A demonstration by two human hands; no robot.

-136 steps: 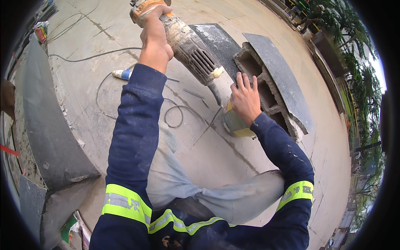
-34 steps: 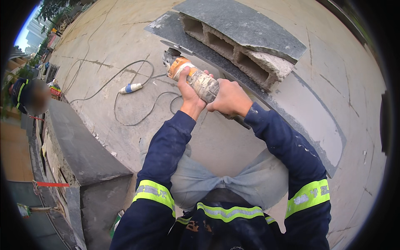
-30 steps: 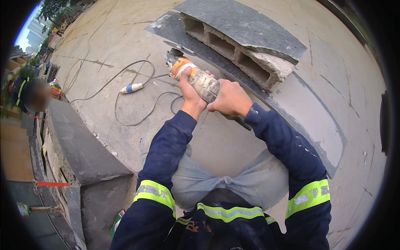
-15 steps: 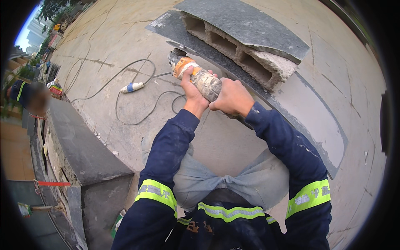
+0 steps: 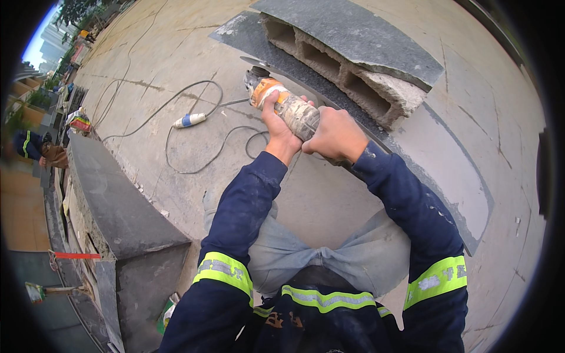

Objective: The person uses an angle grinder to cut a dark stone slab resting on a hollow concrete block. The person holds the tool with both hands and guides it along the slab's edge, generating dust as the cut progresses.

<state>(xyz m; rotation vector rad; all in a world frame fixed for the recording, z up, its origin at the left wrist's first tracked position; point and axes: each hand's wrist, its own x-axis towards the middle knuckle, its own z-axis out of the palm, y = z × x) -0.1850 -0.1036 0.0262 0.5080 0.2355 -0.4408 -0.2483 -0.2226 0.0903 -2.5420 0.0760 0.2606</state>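
An angle grinder (image 5: 283, 105), dusty and orange near its head, is held out in front of me by both hands. My left hand (image 5: 281, 130) wraps round the middle of its body from below. My right hand (image 5: 336, 135) grips the rear end. The thin cutting disc (image 5: 256, 62) lies at the long edge of a dark grey stone slab (image 5: 235, 34); whether it touches the slab I cannot tell. On that slab sits a hollow concrete block (image 5: 347, 73), with another grey slab (image 5: 359, 35) lying over its top.
A cable (image 5: 219, 93) with a white and blue connector (image 5: 189, 120) loops over the concrete floor left of the grinder. Further left stand large dark slabs (image 5: 120, 194). Another person (image 5: 36, 147) is at the far left. The lower slab's pale end (image 5: 447, 170) extends to the right.
The grinder and both hands sit slightly further right in the picture, as do the slabs and block. Both hands keep their hold. The other person at the left shows a little differently.
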